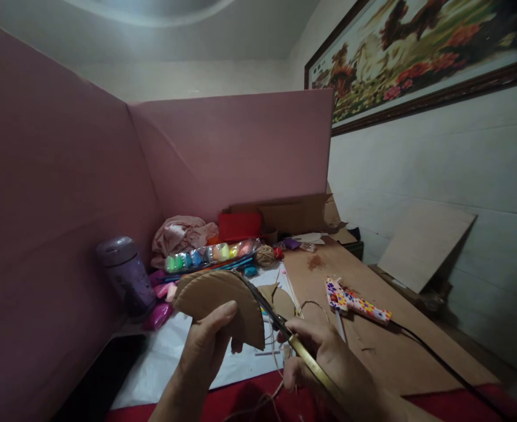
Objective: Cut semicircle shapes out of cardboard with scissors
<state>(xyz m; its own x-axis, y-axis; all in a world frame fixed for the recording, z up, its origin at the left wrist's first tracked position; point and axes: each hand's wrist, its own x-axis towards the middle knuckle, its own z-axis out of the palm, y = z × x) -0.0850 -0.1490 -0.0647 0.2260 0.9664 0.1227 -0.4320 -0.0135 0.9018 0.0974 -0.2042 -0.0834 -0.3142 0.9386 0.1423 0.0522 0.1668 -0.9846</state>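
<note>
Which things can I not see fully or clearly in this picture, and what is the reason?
All in the head view:
Left hand: most fingers are hidden behind the curved cardboard.
Scissors: the right hand covers part of the handle.
Glue gun: its cable is cut off by the bottom edge.
Framed picture: cut off by the top and right edges.
Purple bottle: its design is too dim and small.

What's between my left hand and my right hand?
In the head view, part of the cardboard piece and the blades of the scissors lie between your left hand and right hand, with white paper beneath.
</note>
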